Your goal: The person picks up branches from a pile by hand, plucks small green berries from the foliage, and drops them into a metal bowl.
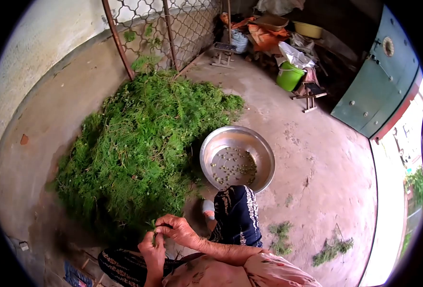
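Note:
My left hand (151, 248) is closed around a small green sprig (153, 225), held upright near my lap. Reaching across from the right, my right hand (179, 230) pinches at the same sprig, its thumb and fingertips pressed together. What exactly lies between those fingertips is too small to make out. Just beyond both hands rises a large heap of feathery green branches (144, 138). A wide metal basin (264, 162) stands to the right of the heap, with several small round green pods or cones (235, 165) scattered over its bottom.
Loose sprigs (333, 249) lie on the concrete floor (312, 191) at right. A metal lattice (147, 28) leans by the wall behind the heap. Farther back are a green bucket (289, 76), small stools (309, 95), a yellow basin (307, 29) and a green metal door (379, 81).

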